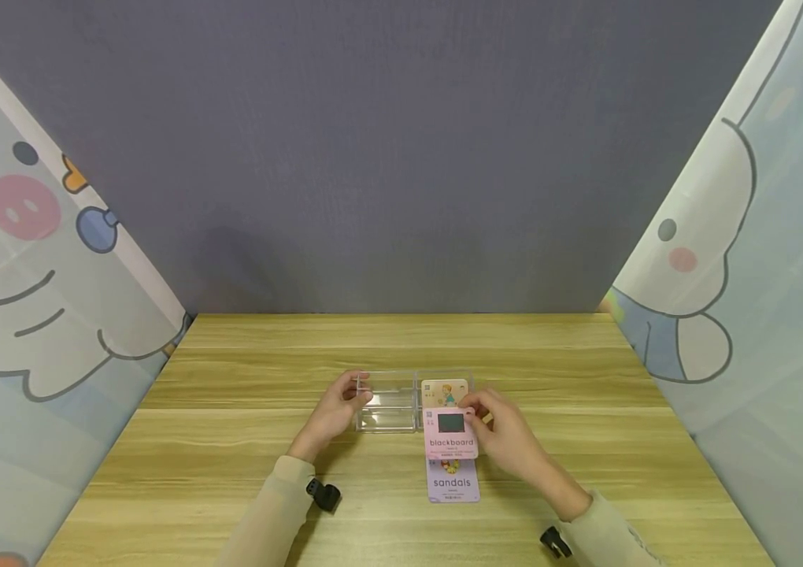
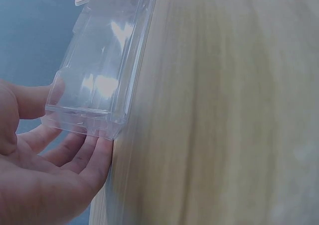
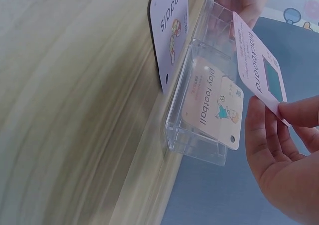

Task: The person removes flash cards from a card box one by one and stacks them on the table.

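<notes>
My right hand (image 1: 511, 442) pinches a pink flash card (image 1: 451, 452) printed "blackboard" by its upper right corner, thumb on its face. Below the raised card, a purple "sandals" flash card (image 1: 453, 490) lies partly covered on the table. A clear plastic divided box (image 1: 387, 424) stands just behind them. Its left end is gripped by my left hand (image 1: 331, 413); in the left wrist view the thumb (image 2: 42, 98) is at the upper rim and the fingers curl under the end. A cream "play football" flash card (image 3: 212, 103) sits tilted in the box's right compartment.
The wood-grain table (image 1: 231, 457) runs back to a dark grey panel (image 1: 401, 157). Cartoon-printed curtains (image 1: 784, 276) hang along both sides. A black strap piece (image 1: 323, 494) is on the left wrist and another (image 1: 554, 542) on the right.
</notes>
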### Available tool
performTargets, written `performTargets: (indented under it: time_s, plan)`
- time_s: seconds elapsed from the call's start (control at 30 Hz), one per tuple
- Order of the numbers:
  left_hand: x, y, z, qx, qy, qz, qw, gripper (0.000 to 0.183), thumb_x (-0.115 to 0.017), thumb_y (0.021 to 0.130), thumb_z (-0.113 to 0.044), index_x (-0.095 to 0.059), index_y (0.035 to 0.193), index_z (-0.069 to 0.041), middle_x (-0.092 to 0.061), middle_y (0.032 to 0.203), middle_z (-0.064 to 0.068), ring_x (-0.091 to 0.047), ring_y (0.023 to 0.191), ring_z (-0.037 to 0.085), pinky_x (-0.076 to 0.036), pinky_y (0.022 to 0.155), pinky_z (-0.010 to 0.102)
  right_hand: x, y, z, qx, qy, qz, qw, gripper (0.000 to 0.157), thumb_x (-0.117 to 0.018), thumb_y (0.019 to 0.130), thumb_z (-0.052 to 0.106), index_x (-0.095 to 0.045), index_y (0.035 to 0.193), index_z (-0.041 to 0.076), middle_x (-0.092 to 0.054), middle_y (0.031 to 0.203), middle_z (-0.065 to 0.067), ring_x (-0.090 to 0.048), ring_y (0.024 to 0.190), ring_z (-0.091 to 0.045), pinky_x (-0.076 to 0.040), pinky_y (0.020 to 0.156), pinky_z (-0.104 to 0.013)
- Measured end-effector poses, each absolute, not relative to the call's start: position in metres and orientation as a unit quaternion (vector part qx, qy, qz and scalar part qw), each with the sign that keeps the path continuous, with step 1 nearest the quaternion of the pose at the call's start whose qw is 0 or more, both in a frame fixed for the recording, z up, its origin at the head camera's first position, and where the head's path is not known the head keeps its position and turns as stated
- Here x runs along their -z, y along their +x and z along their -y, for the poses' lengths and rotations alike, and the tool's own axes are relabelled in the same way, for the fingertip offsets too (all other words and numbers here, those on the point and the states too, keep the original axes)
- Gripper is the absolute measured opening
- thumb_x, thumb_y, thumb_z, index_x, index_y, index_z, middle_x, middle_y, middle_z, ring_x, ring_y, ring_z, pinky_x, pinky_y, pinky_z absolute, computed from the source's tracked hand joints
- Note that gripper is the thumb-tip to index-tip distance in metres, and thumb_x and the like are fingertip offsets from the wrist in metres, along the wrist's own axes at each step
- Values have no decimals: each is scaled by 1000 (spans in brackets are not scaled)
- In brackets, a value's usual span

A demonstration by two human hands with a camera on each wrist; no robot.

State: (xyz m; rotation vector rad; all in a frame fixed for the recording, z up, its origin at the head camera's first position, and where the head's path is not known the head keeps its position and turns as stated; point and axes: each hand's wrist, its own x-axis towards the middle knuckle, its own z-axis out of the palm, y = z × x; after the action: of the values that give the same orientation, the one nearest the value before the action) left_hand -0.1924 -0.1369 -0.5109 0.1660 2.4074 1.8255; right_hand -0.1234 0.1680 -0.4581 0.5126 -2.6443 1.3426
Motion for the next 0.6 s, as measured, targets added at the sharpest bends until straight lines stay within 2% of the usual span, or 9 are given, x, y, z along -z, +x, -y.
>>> performTargets:
  time_s: [0.33, 0.6]
  plan:
    - [509, -190, 137, -600, 54, -796, 64, 42, -63, 100, -8, -53, 141, -2, -62, 126, 18, -57, 118, 34, -47, 98, 54, 463, -122, -170, -441, 174, 877, 76, 24, -69, 90, -10, -69, 104, 10, -62, 94, 0, -56, 84, -12, -53, 66, -25]
    - [511, -192, 135, -592, 45, -803, 59, 41, -60, 101, -3, -51, 141, 2, -61, 127, 22, -56, 118, 38, -46, 99, 55, 462, -120, -168, -441, 168, 880, 61, 22, -69, 91, -7, -69, 103, 11, -62, 95, 5, -57, 85, -11, -53, 67, -25]
